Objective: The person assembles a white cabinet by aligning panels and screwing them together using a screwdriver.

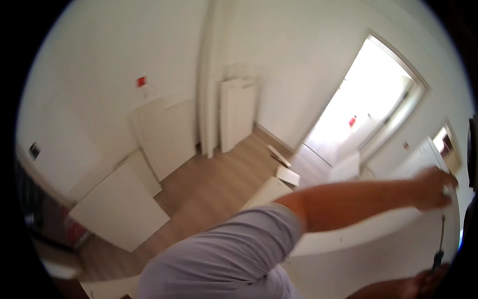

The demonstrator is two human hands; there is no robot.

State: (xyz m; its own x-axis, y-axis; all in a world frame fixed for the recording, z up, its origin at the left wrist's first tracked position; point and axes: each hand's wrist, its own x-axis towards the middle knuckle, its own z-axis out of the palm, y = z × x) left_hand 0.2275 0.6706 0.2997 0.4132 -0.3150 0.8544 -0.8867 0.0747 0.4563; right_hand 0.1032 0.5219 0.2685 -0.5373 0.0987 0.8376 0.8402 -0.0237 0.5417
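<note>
My left arm reaches across to the right, and my left hand (432, 188) is closed beside the edge of a tall white panel (428, 154). A small pale bit shows at its fingers, too blurred to name. Below it, at the lower right rim, my right hand (425, 283) is wrapped round a screwdriver (438, 259) with a dark handle. Its thin metal shaft points up toward my left hand, and the tip is just below that hand. A large curved-looking white board (368, 261) lies under my arms.
Several white boards (119, 207) lean on the left wall or lie on the wood floor (199, 199). A stack of narrow panels (239, 112) stands in the far corner. Offcuts (288, 175) lie near the bright doorway (368, 94). Dark items (32, 219) sit at the left rim.
</note>
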